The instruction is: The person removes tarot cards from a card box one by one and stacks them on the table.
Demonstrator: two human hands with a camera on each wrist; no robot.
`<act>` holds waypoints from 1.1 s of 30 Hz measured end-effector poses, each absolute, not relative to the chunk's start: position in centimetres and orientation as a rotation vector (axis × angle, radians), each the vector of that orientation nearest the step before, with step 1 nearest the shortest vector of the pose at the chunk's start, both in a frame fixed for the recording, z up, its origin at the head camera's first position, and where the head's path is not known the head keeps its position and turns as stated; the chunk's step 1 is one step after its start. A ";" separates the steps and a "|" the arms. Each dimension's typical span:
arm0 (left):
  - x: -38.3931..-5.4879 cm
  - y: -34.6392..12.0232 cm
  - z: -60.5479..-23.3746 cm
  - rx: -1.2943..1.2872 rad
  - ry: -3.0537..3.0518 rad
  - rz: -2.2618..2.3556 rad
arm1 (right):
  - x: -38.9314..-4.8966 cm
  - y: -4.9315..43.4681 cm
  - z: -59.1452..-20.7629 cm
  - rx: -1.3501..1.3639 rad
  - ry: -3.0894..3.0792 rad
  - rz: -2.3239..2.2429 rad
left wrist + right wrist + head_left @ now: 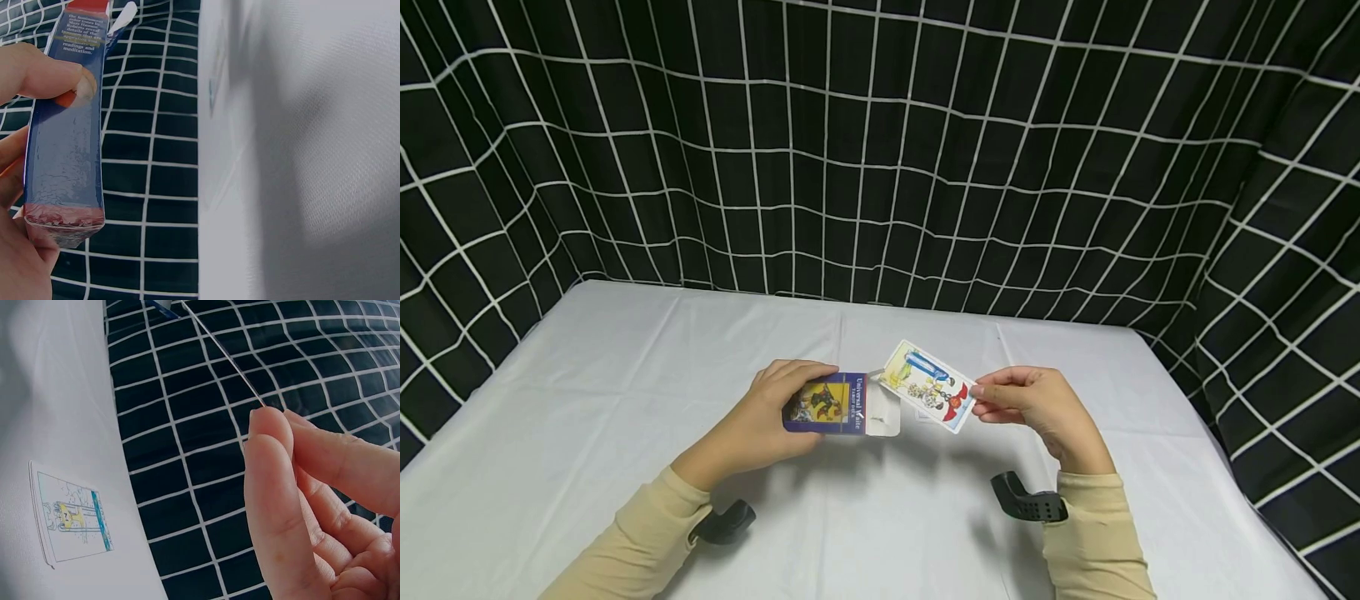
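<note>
My left hand [766, 418] grips a blue tarot deck box [832, 405] by its closed end, its printed front facing up. The white flap [883, 414] at the box's right end stands open. In the left wrist view, the thumb [53, 76] presses on the box's narrow side [65, 150]. Just right of the flap, my right hand [1037, 408] pinches a tarot card [928, 387] by its right end, picture up. Edge-on in the right wrist view, the card [225, 355] looks thin. The box's inside cannot be seen.
Below the held card, one or more tarot cards [75, 515] lie face up on the white-covered table [625, 400]; in the head view they are mostly hidden. A black curtain [865, 167] with white grid lines hangs behind the table and at both sides.
</note>
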State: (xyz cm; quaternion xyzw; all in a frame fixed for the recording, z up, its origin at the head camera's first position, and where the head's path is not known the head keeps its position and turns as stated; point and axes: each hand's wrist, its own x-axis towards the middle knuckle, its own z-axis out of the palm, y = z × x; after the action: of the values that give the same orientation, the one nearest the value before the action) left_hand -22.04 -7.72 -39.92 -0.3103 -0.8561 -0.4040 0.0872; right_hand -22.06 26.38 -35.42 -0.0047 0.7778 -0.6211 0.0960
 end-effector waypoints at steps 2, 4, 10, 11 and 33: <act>-22.1 -7.7 -39.9 -0.926 -2.550 -1.198 | -22.1 26.4 -35.5 -0.009 2.293 -1.854; -22.1 -7.8 -39.9 -0.925 -2.556 -1.198 | -22.1 26.5 -35.5 -0.003 2.279 -1.868; -21.9 -7.8 -39.8 -0.906 -2.570 -1.207 | -22.1 26.4 -35.3 0.030 2.248 -1.894; -21.9 -7.8 -39.8 -0.904 -2.570 -1.208 | -22.1 26.3 -35.3 0.033 2.243 -1.896; -22.0 -7.8 -39.8 -0.915 -2.570 -1.217 | -22.8 26.2 -36.7 0.086 2.099 -1.958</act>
State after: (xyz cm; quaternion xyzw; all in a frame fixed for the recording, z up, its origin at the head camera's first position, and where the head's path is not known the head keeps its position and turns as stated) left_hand -22.00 -7.85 -39.83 -0.3053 -0.8578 -0.4063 0.0769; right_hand -22.83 26.22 -36.70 0.0296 0.7242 -0.6756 0.1347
